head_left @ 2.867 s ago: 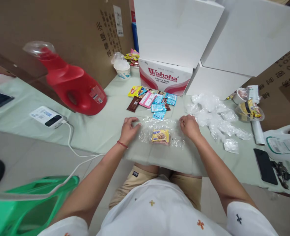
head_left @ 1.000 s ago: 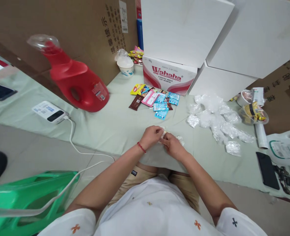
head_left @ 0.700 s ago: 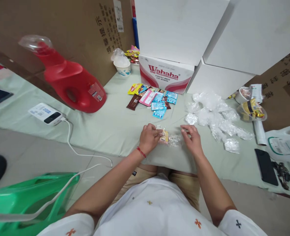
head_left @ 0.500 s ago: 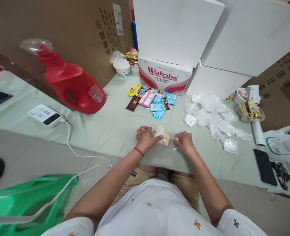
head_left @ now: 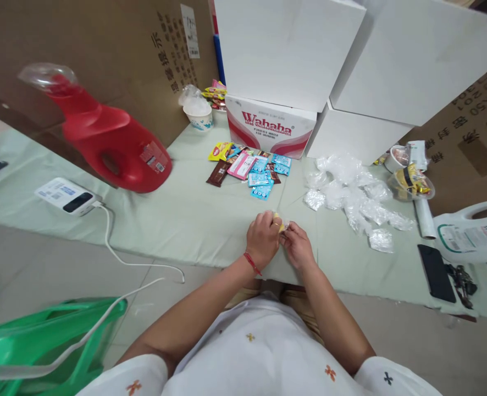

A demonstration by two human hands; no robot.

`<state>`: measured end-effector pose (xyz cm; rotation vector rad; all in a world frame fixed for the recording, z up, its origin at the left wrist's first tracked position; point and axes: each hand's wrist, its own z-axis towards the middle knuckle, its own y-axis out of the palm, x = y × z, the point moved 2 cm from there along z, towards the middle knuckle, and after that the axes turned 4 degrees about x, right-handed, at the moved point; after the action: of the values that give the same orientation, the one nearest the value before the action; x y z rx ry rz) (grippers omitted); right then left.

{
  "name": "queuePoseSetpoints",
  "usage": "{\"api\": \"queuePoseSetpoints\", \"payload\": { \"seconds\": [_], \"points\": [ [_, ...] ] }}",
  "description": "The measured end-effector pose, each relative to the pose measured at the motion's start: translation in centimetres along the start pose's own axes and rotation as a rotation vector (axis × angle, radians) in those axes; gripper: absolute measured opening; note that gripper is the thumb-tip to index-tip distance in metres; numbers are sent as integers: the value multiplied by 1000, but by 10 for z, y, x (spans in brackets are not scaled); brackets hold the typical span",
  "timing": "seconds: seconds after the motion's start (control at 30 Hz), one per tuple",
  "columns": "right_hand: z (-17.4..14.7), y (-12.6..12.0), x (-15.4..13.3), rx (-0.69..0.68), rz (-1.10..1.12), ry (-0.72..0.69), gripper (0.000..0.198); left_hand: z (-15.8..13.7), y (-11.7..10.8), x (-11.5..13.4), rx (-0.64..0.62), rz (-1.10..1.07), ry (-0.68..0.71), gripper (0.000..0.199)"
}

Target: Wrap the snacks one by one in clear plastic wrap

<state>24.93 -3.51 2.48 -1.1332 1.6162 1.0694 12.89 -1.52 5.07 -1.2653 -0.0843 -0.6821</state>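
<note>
My left hand [head_left: 263, 237] is closed over a small yellow snack packet [head_left: 280, 224] at the table's near edge, its knuckles hiding most of it. A bit of clear plastic wrap shows at the packet's upper edge. Close on the right, my right hand [head_left: 298, 245] has its fingers pinched together at the packet's right end, where the clear plastic is. The two hands nearly touch. Beyond them lies a pile of small sachets: a pink packet [head_left: 242, 165], a brown packet [head_left: 218, 172] and several blue sachets [head_left: 261, 190]. Crumpled clear plastic bags [head_left: 342, 192] are heaped to the right.
A red jug [head_left: 120, 148] and a white charging device [head_left: 68, 196] stand left. White boxes and a Wahaba carton [head_left: 270, 127] line the back. On the right are a tub of snacks [head_left: 411, 184], a black phone [head_left: 436, 273] and a white jug [head_left: 470, 236].
My hands have come together. The left has moved right and folded over the packet, which lay flat in view before; the right has moved slightly left. The head view has shifted a little.
</note>
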Motion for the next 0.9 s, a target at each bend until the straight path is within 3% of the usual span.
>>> {"api": "queuePoseSetpoints", "payload": {
  "seconds": [0.13,0.27,0.33,0.4,0.47,0.5,0.6,0.73,0.83,0.9],
  "points": [
    [-3,-2,8,-21,231,178,47,-5,11,0,-88,-1,151,19],
    [4,-11,7,61,258,156,42,-18,8,-7,-178,-429,258,38],
    [8,-13,11,82,262,166,41,-24,3,-17,-106,-665,102,33],
    [9,-14,16,105,258,158,39,-28,0,-30,63,-750,-256,20],
    [5,-13,22,126,234,129,39,-31,3,-38,147,-777,-576,29],
    [2,-12,24,129,205,111,40,-31,6,-38,118,-818,-656,39],
    [-11,-16,23,119,9,4,41,-25,17,-26,-44,-1030,-671,54],
    [-30,-37,12,103,-351,-180,48,-17,30,0,-101,-1212,-690,59],
    [-40,-64,5,136,-426,-217,53,-14,39,18,-240,-1284,-703,67],
    [-43,-95,-2,199,-396,-193,50,-13,40,21,-286,-1239,-690,67]
  ]
}}
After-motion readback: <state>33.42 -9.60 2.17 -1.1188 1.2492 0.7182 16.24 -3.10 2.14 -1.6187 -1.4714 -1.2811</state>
